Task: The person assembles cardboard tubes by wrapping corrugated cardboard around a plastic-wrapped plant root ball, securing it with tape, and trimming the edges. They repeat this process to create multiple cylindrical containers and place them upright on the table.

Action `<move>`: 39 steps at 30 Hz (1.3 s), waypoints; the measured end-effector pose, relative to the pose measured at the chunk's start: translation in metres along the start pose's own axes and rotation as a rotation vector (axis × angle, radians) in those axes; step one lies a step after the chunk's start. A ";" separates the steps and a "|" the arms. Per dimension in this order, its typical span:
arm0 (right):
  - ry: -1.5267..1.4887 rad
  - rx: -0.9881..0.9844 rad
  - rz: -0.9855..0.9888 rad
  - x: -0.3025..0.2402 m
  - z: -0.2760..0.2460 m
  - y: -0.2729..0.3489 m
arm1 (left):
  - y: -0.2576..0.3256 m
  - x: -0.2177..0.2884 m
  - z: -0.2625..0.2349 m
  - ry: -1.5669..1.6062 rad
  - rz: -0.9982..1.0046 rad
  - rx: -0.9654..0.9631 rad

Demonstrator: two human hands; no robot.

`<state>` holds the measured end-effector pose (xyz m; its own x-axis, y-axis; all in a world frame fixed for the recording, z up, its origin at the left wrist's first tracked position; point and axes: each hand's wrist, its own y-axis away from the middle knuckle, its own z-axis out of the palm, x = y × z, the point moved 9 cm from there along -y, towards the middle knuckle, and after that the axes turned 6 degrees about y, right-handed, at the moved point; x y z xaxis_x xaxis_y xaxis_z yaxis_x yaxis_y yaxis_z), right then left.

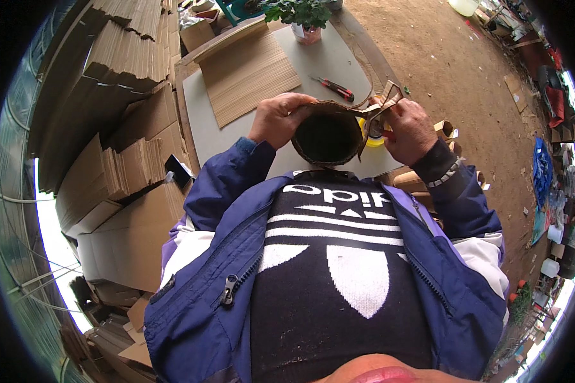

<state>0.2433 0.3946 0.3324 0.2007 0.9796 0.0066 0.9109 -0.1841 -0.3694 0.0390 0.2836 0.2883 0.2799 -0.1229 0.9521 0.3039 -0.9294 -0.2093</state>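
Note:
A length of brown corrugated cardboard is curled into a round tube (328, 159), its dark open end facing up. My left hand (280, 120) grips the tube's left rim, thumb and fingers pinching the wall. My right hand (410, 131) is closed at the other side, around the folded cardboard end that sticks out there. A yellow ring (375, 138), which looks like a roll of tape, shows beside its fingers, partly hidden. I cannot make out the small reddish bit between those fingers. Beyond the tube, a red and black utility knife (335, 89) lies on the table.
On the grey-topped table (217, 142) lie flat corrugated sheets (249, 76), with a potted plant (306, 33) behind. Tall cardboard stacks (128, 54) crowd the left. Several rolled cardboard tubes (410, 182) are low beside my right arm. Brown floor (421, 45) stretches right towards clutter.

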 end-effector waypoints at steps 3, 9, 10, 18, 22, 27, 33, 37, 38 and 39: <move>-0.100 -0.217 0.114 0.014 0.017 0.001 | -0.002 -0.003 0.000 0.043 -0.068 0.052; -0.052 -0.232 0.098 0.020 0.013 0.000 | 0.014 -0.023 0.000 0.049 -0.256 0.125; -0.032 -0.139 0.041 0.014 0.006 -0.002 | 0.014 -0.016 0.004 0.007 -0.159 0.094; -0.048 -0.252 0.008 0.020 0.024 -0.004 | 0.006 -0.027 0.007 0.112 -0.175 0.069; -0.063 -0.206 0.007 0.025 0.020 -0.005 | 0.012 -0.023 0.002 -0.028 -0.176 0.083; -0.052 -0.087 -0.018 0.016 0.009 -0.009 | 0.020 -0.026 0.007 -0.041 -0.264 0.067; -0.075 -0.256 0.019 0.020 0.025 -0.006 | 0.019 -0.023 0.011 0.079 -0.226 0.080; -0.133 -0.328 0.043 0.026 0.032 -0.004 | 0.024 -0.027 0.014 0.107 -0.268 0.070; -0.126 -0.345 0.058 0.028 0.033 -0.005 | 0.026 -0.025 0.017 0.155 -0.258 0.053; -0.111 -0.392 0.087 0.031 0.037 -0.005 | 0.027 -0.025 0.020 0.195 -0.264 0.035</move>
<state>0.2318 0.4287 0.3000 0.2626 0.9578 -0.1172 0.9648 -0.2624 0.0173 0.0586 0.2686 0.2540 0.0088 0.0536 0.9985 0.3745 -0.9260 0.0464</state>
